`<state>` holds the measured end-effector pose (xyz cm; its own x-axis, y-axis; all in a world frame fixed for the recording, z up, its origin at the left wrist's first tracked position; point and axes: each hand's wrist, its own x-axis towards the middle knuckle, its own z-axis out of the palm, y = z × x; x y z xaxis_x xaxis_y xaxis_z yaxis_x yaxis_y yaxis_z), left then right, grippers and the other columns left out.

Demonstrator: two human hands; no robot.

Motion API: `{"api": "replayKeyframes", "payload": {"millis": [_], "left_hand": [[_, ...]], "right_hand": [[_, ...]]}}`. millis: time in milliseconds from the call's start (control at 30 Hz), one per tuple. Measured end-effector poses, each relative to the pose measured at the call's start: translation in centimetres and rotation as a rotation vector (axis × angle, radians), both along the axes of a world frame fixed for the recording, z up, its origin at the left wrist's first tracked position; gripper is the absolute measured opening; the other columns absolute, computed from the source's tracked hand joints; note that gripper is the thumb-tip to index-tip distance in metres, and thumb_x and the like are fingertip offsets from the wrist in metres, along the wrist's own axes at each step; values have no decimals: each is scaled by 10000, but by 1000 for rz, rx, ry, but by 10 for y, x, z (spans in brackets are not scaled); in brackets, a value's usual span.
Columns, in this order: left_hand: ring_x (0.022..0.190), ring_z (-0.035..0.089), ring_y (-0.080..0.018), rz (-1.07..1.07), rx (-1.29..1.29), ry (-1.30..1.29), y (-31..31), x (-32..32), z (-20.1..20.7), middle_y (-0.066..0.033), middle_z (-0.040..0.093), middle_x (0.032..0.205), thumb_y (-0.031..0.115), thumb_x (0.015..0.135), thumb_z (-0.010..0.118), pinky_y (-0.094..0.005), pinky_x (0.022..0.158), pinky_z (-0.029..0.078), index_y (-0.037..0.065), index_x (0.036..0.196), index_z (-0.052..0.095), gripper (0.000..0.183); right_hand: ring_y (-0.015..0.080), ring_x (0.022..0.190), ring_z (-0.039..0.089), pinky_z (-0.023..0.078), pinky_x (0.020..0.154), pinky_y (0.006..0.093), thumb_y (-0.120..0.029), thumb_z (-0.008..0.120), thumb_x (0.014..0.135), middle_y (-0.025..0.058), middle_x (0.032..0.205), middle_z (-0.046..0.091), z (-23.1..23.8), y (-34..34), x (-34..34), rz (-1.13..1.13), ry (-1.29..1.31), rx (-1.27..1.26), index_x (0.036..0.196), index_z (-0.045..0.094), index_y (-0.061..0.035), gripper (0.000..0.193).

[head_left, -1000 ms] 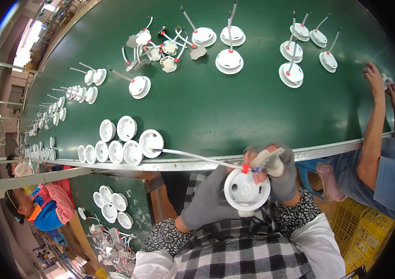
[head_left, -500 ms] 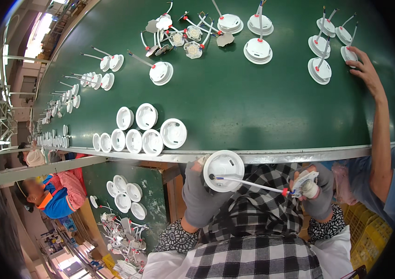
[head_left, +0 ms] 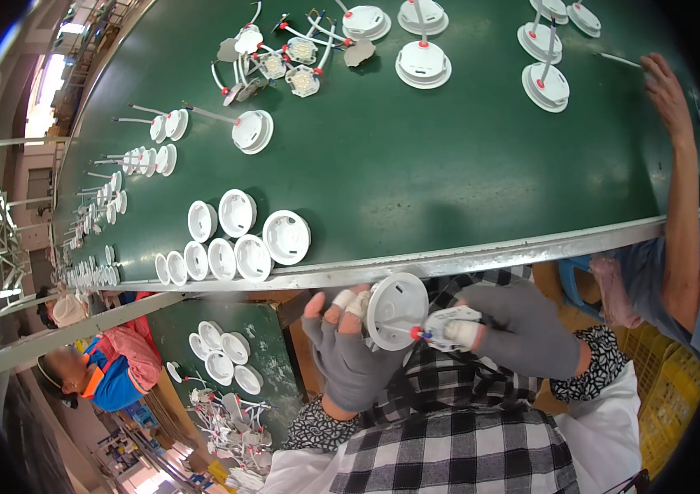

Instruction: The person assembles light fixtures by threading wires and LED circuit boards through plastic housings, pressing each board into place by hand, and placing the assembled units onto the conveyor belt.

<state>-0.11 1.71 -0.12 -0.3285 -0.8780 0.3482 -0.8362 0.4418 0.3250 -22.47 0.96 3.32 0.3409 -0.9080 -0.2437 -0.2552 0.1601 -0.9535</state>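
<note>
My left hand (head_left: 354, 362), in a grey fingerless glove with wrapped fingertips, grips a white round lamp housing (head_left: 395, 300) by its side. The housing is tilted with its hollow facing me and to the right. My right hand (head_left: 511, 329), gloved alike, pinches a pale LED board (head_left: 447, 319) close to the housing's right rim. A red grommet (head_left: 417, 333) sits on the white cable beside that board. The cable runs into the housing; its far end is hidden. Both hands are above my checked apron (head_left: 449, 445), just off the table's metal edge (head_left: 482, 262).
White housings (head_left: 287, 237) stand along the near left of the green table (head_left: 416, 181). Farther back lie loose LED boards with cables (head_left: 302, 80) and lamps with upright cables (head_left: 423, 64). At right, a co-worker's hand (head_left: 667, 95) reaches over the table. Yellow crates (head_left: 655, 412) stand lower right.
My right hand has moved left, bringing the board from well apart to the housing, and less cable shows between them. The co-worker's hand has moved off the lamps. The whole view has shifted.
</note>
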Motion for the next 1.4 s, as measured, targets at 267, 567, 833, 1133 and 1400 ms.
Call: {"api": "replayKeyframes", "payload": {"millis": [267, 567, 833, 1133, 1400], "left_hand": [[793, 591, -279, -42, 294, 180, 10, 11, -14, -104, 613, 940, 206, 614, 876, -396, 657, 459, 47, 1210, 468, 739], [929, 663, -231, -64, 460, 361, 13, 3, -9, -136, 657, 1016, 130, 695, 838, -310, 780, 543, 5, 1152, 518, 572], [1052, 626, -235, -41, 647, 591, 23, 0, -12, -177, 604, 1148, 111, 772, 787, -319, 851, 529, -10, 1226, 482, 560], [948, 648, -254, -226, 828, 528, 12, 32, -3, -150, 633, 1078, 49, 804, 684, -335, 805, 505, 8, 1111, 576, 327], [958, 652, -214, -342, 1167, 1045, 8, 59, -47, -151, 667, 1053, 28, 877, 627, -321, 828, 500, -27, 1068, 629, 199]], "right_hand": [[266, 501, 575, 430, 491, 372, -290, 603, 886, 153, 631, 594, -8, 2, 17, 58, 22, -58, 1058, 614, -9, 329], [278, 659, 595, 488, 626, 374, -366, 652, 832, 154, 840, 614, -19, 13, 28, 75, 227, -223, 1191, 549, -2, 521], [218, 872, 519, 488, 718, 300, -496, 772, 621, 153, 1096, 450, -39, 25, 34, 21, 350, -497, 1312, 457, 36, 928], [210, 856, 551, 496, 703, 282, -454, 800, 597, 124, 1086, 484, -36, 29, 28, 10, 419, -524, 1298, 474, 6, 899], [233, 942, 585, 496, 741, 312, -396, 835, 566, 133, 1135, 496, -30, 33, 30, -12, 335, -541, 1270, 483, 3, 882]]}}
